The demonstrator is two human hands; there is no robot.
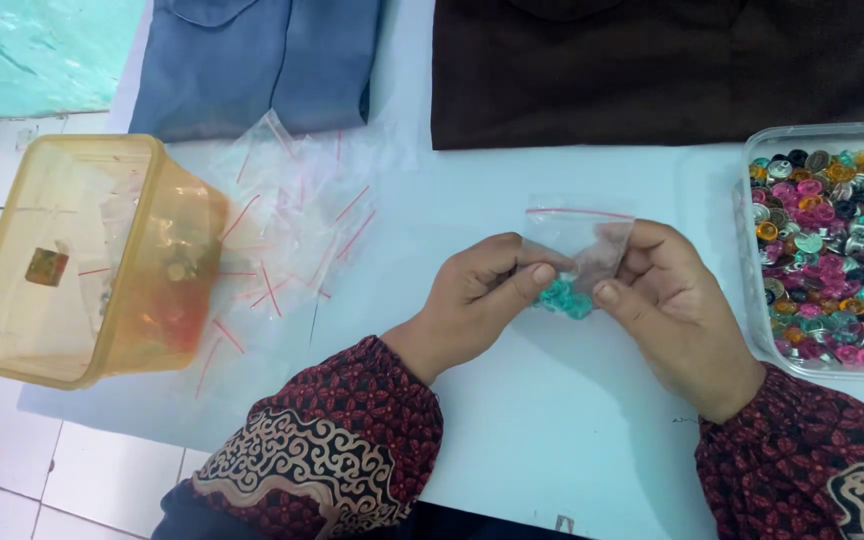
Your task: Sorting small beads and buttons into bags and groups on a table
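Observation:
My left hand [482, 300] and my right hand [667, 310] both pinch a small clear zip bag [582, 240] with a red seal line, held just above the pale blue table [552, 420]. Several teal button-like pieces [564, 298] sit in the bottom of the bag, between my thumbs. The bag's mouth points away from me. Both sleeves are dark red with a patterned print.
A clear tray [752, 290] of several mixed-colour pieces stands at the right edge. A pile of empty zip bags [292, 225] lies left of centre, beside a tipped yellow plastic tub [92, 260]. Folded blue cloth [252, 60] and dark brown cloth [652, 70] lie at the back.

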